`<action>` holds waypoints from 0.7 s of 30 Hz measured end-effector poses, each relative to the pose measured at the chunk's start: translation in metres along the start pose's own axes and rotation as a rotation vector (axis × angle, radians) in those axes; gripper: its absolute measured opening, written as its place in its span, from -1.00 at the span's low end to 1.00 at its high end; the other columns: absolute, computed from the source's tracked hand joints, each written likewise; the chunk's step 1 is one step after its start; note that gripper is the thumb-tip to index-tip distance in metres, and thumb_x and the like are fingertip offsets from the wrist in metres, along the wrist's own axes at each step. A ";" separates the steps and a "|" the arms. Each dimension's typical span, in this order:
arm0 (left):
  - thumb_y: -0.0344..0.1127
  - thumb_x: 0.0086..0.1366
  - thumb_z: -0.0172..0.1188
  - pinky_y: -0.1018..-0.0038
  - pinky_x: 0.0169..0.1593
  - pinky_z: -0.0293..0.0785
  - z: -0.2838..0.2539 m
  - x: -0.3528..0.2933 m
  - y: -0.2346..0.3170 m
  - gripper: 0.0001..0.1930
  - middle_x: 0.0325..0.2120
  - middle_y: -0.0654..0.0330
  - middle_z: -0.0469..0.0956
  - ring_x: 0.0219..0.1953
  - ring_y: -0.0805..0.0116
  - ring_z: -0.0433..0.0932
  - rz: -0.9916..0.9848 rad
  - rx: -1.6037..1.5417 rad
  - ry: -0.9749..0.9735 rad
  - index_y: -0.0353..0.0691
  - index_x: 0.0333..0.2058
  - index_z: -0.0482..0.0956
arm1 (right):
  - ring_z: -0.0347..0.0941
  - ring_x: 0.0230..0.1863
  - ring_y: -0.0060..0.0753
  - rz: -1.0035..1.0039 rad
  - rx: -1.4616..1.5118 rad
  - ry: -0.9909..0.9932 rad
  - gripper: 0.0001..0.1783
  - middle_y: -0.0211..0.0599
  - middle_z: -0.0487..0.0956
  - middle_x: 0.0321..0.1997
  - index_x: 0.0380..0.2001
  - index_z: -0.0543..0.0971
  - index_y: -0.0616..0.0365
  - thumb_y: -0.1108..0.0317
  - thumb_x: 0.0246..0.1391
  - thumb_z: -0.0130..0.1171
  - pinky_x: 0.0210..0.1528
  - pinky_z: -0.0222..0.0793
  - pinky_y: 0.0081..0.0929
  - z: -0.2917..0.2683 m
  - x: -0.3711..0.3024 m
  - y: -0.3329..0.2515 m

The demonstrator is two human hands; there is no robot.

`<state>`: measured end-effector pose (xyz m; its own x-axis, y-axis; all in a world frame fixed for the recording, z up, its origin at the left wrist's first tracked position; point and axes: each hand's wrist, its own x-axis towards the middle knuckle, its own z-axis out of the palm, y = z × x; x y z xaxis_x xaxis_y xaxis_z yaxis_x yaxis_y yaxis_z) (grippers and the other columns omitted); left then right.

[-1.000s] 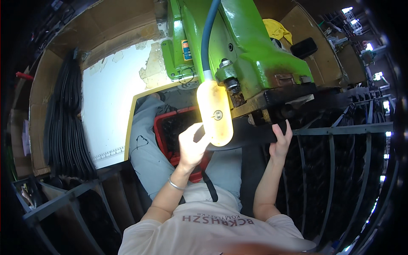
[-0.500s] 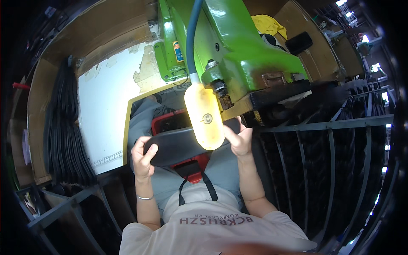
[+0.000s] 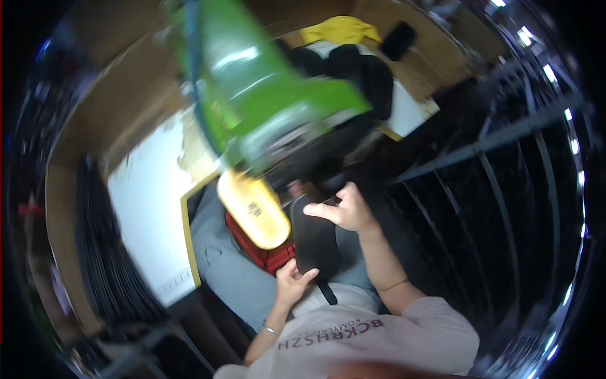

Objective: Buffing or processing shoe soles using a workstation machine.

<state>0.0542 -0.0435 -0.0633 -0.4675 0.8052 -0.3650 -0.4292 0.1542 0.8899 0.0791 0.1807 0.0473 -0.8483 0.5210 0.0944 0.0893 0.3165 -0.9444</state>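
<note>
Above my lap I hold a long, dark shoe sole [image 3: 316,243], flat with rounded ends, standing nearly lengthwise away from me. My left hand [image 3: 291,284] is closed on its near end, thumb on the upper face. At the far end my right hand [image 3: 347,211] grips it, the thumb laid over the face and the other fingers partly hidden behind. Just left of the sole hangs a yellow oval lamp [image 3: 254,210]. The head of a green machine [image 3: 297,120] stands beyond, blurred by motion.
Left is a white worktop [image 3: 142,208] with a yellow edge, with a stack of black strips [image 3: 110,246] beside it. A red container [image 3: 259,249] sits by my legs. Dark sole-shaped pieces [image 3: 377,85] and a yellow cloth [image 3: 341,30] lie behind the machine. A metal rack [image 3: 492,151] stands right.
The sole has turned from crosswise to lengthwise, left hand now near my body and right hand at the far end. The view has swung right, so machine and lamp appear further left.
</note>
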 end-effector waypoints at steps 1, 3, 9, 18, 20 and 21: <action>-0.56 0.14 0.21 0.61 -0.14 0.46 -0.009 0.000 -0.012 -0.78 -0.30 0.19 0.54 -0.27 0.54 0.50 0.040 -0.041 0.022 -0.41 -0.22 0.46 | 0.32 -0.50 -0.69 -0.029 -0.187 0.012 -0.73 -0.39 0.45 -0.60 -0.50 0.51 0.28 0.33 -0.17 0.35 -0.44 0.29 -0.62 -0.019 -0.002 0.002; -0.52 0.22 0.10 0.52 -0.18 0.51 -0.010 0.007 -0.001 -0.74 -0.25 0.05 0.54 -0.27 0.41 0.55 0.086 -0.252 0.079 -0.40 -0.11 0.37 | 0.34 -0.52 -0.75 0.011 0.004 0.311 -0.74 -0.42 0.49 -0.59 -0.46 0.53 0.29 0.31 -0.12 0.32 -0.52 0.25 -0.68 -0.056 -0.018 0.014; -0.42 0.11 0.22 0.43 0.06 0.35 0.001 0.047 0.024 -0.54 -0.02 0.00 0.43 0.00 0.24 0.45 0.344 0.320 0.116 -0.34 0.01 0.37 | 0.42 -0.48 -0.67 0.141 0.157 0.465 -0.77 -0.42 0.56 -0.49 -0.39 0.56 0.29 0.39 -0.11 0.32 -0.45 0.35 -0.65 -0.089 -0.049 0.016; -0.33 0.12 0.26 0.52 -0.44 0.40 0.027 0.062 0.101 -0.83 -0.59 0.15 0.54 -0.56 0.45 0.48 0.491 0.583 0.146 -0.30 -0.35 0.57 | 0.45 -0.48 -0.36 -0.258 -0.074 0.270 -0.76 -0.21 0.49 -0.46 -0.35 0.50 0.31 0.38 -0.06 0.26 -0.45 0.33 -0.53 0.005 -0.035 0.016; -0.35 0.16 0.21 0.63 -0.48 0.37 0.019 0.061 0.100 -0.84 -0.65 0.25 0.51 -0.59 0.62 0.39 0.476 0.580 0.121 -0.36 -0.36 0.57 | 0.45 -0.48 -0.39 -0.227 -0.031 0.244 -0.76 -0.22 0.50 -0.47 -0.35 0.49 0.33 0.38 -0.03 0.24 -0.44 0.33 -0.54 0.011 -0.036 0.018; -0.35 0.16 0.21 0.63 -0.48 0.37 0.014 0.062 0.097 -0.84 -0.65 0.25 0.51 -0.59 0.62 0.39 0.476 0.574 0.139 -0.36 -0.36 0.57 | 0.45 -0.47 -0.42 -0.150 0.028 0.232 -0.77 -0.23 0.51 -0.47 -0.34 0.49 0.33 0.38 -0.01 0.23 -0.43 0.33 -0.55 0.014 -0.036 0.018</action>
<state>-0.0054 0.0295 0.0041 -0.6109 0.7858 0.0969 0.2953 0.1125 0.9488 0.1043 0.1564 0.0220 -0.7082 0.6389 0.3004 -0.0451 0.3836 -0.9224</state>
